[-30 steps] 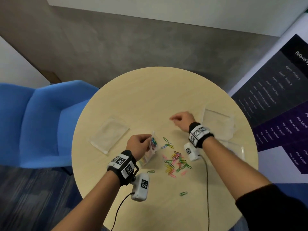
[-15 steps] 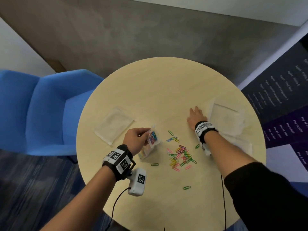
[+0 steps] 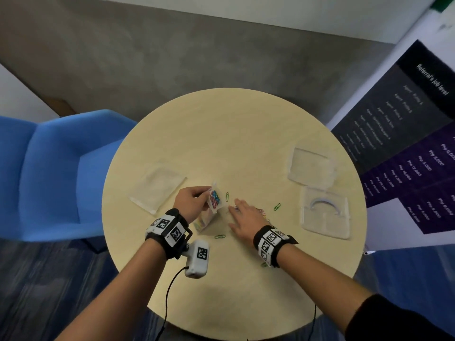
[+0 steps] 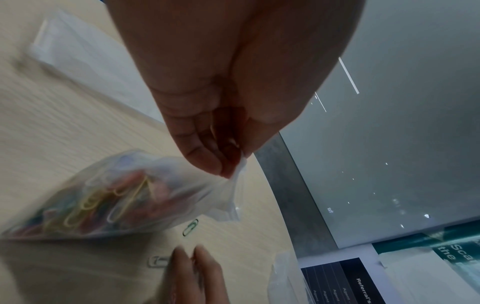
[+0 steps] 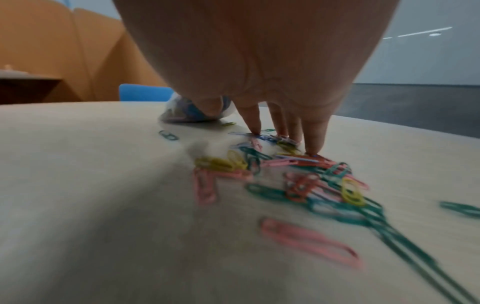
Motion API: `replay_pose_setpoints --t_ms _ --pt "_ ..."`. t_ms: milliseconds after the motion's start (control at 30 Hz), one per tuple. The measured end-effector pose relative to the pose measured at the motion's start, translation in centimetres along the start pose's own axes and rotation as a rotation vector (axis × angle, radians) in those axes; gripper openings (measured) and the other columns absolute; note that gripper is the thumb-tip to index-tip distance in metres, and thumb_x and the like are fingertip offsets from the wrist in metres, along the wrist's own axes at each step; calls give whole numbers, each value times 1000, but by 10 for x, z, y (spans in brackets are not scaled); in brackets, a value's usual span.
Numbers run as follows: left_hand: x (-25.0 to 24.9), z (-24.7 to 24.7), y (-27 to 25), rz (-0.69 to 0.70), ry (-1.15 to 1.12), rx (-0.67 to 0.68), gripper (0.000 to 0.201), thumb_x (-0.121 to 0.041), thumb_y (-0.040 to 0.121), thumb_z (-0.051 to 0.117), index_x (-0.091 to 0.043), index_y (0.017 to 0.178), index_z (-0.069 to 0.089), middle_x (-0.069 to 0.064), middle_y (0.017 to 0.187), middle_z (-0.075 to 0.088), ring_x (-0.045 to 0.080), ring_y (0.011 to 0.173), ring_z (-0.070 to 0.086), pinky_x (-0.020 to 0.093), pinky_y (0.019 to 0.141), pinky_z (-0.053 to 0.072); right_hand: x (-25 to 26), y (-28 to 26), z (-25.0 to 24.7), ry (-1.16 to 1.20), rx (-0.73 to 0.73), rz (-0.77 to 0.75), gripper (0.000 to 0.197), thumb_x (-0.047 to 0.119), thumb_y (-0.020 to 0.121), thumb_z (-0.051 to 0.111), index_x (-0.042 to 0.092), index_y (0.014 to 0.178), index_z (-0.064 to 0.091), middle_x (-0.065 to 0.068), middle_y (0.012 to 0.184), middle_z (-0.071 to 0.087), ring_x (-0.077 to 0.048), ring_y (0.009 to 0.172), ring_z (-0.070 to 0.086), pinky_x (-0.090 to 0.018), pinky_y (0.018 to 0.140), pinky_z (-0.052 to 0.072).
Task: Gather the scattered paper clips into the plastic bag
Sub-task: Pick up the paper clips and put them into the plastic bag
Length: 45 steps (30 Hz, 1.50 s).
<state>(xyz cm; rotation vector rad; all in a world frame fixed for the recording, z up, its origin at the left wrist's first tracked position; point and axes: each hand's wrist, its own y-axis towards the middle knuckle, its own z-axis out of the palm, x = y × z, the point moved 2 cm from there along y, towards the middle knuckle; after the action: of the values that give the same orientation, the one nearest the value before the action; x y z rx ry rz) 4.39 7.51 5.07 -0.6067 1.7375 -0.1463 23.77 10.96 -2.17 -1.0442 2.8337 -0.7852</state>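
My left hand pinches the top edge of a small clear plastic bag holding several coloured paper clips; the bag's bottom rests on the round table. Just right of the bag, my right hand lies flat with straight fingers pressing down on a heap of coloured paper clips, which it mostly hides in the head view. Single green clips lie loose: one by the bag, one to the right, one near my left wrist.
An empty clear bag lies left of my hands. A stack of clear bags and a clear plastic case lie at the table's right side. A blue armchair stands to the left, a dark poster to the right.
My right hand came back from the bags at the right and now lies flat over the clip heap beside the held bag. My left hand kept holding the bag.
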Motion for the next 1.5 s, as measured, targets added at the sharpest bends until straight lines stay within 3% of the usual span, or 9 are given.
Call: replay_pose_setpoints --t_ms 167,300,500,633,733,867,967,1167,1500 --pt "3 2 -1 -8 22 12 25 -18 95 59 -9 114 71 10 93 73 16 64 62 26 65 57 -10 -42 19 -130 49 -8 65 36 98 42 23 154 10 -14 162 1 -34 148 7 -57 117 14" --pt "4 9 -3 -19 34 30 25 -19 95 59 -10 115 71 13 97 72 11 61 61 17 56 52 -6 -49 18 -111 -65 -70 50 -2 97 38 6 145 34 -23 149 32 -38 133 36 -47 104 39" --pt "7 15 -3 -35 36 57 25 -20 95 59 -10 114 72 9 88 72 17 65 61 33 74 58 -16 -38 3 36 -64 -18 27 5 96 46 3 115 64 -17 106 60 -34 100 59 -38 82 46" --pt "7 18 -5 -29 45 61 23 -20 95 59 -11 112 72 7 88 71 13 63 62 27 69 55 -39 -40 -18 563 -257 283 23 23 89 68 11 107 74 -1 101 72 -16 92 66 -19 85 46" --pt "8 21 -6 -24 47 59 23 -20 95 58 -12 112 72 5 89 71 8 62 61 20 63 51 -52 -40 -28 1104 -398 486 27 12 78 79 5 104 75 -4 93 74 -15 82 70 -25 84 56" --pt "11 24 -6 -7 68 50 23 -22 95 59 -13 111 73 5 92 72 10 65 60 25 70 51 -31 -33 -62 1841 -357 415 26 -2 80 72 -5 106 67 -20 103 70 -25 87 71 -29 76 60" --pt "10 25 -5 9 69 46 23 -23 94 60 -13 111 73 7 94 74 12 68 63 29 74 55 -2 -27 -77 2035 -288 318 29 -4 84 67 -10 112 63 -19 100 70 -24 87 69 -31 80 59" --pt "0 18 -11 106 118 141 22 -21 96 58 -16 111 72 3 72 71 15 62 64 37 76 60 32 -13 -59 1717 -276 361 16 -4 87 65 1 102 69 -18 96 71 -23 83 70 -28 78 59" --pt "11 4 -17 20 201 192 33 -23 93 61 -11 123 64 1 70 74 15 65 71 33 75 60 48 -8 -85 610 -222 153 19 4 84 63 19 92 72 -9 96 69 -22 83 67 -32 83 57"
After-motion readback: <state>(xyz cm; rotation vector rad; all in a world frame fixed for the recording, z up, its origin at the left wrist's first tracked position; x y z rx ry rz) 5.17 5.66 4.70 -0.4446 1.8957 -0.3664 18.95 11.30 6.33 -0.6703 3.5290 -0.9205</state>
